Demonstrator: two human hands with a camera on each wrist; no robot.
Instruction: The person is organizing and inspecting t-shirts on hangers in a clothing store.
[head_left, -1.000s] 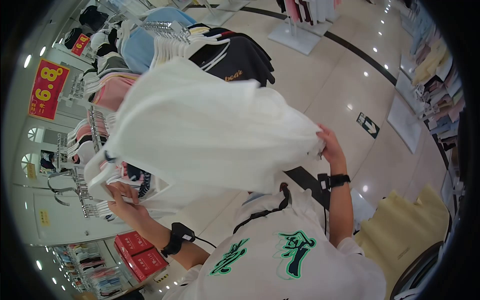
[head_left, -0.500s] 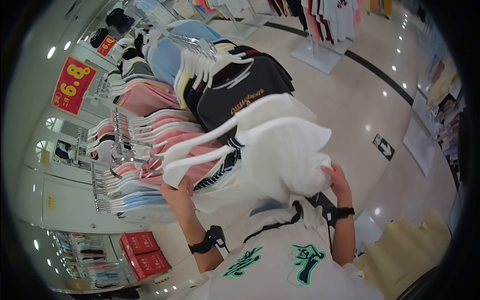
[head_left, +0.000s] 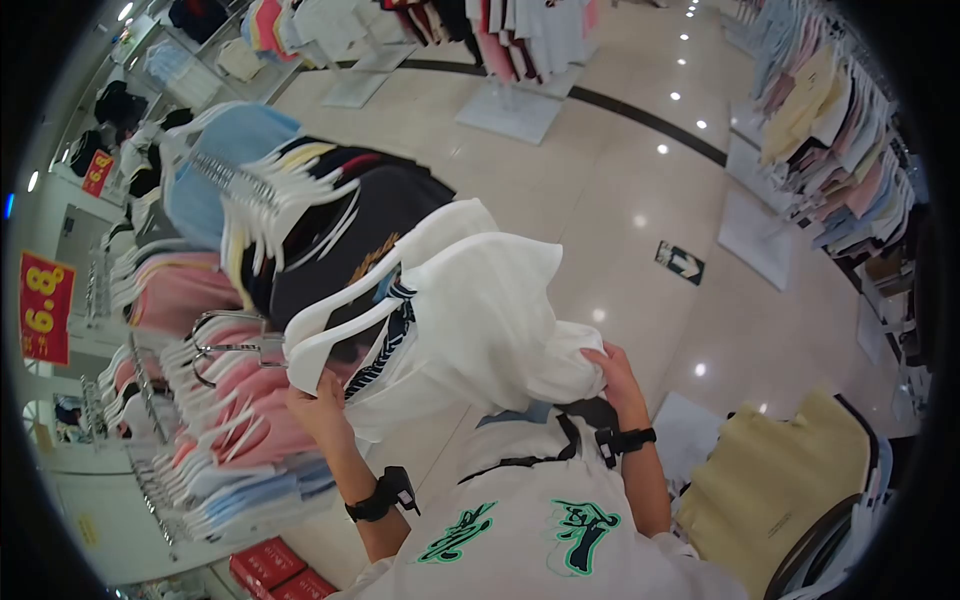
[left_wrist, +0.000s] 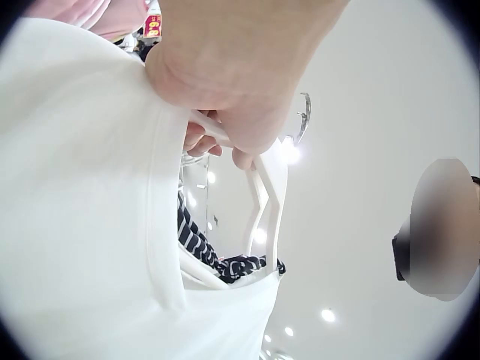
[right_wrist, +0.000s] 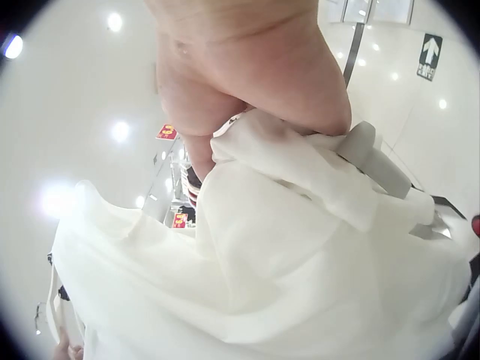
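At the left of the head view, my left hand (head_left: 322, 408) grips white plastic hangers (head_left: 345, 328) near their middle, below the metal hooks (head_left: 240, 348). A white shirt (head_left: 480, 310) hangs on them, its shoulders pointing away and to the right. Dark blue and white patterned fabric (left_wrist: 196, 238) shows inside its neck opening. In the left wrist view, my thumb and fingers wrap around the hanger. My right hand (head_left: 620, 378) holds a bunched part of the same shirt at its right side. The fingertips are partly hidden by the cloth in the right wrist view.
A rack of shirts, pink (head_left: 255, 385) and black (head_left: 350, 240) among them, stands close on the left. Pale yellow clothing (head_left: 775, 480) hangs near my right elbow. Red boxes (head_left: 270, 570) sit on the floor at lower left. More clothes racks (head_left: 830, 140) line the far right.
The shirt was spread wide and blurred with motion; now it hangs gathered between my hands, which are closer together. Both hands keep their hold. The head view has shifted.
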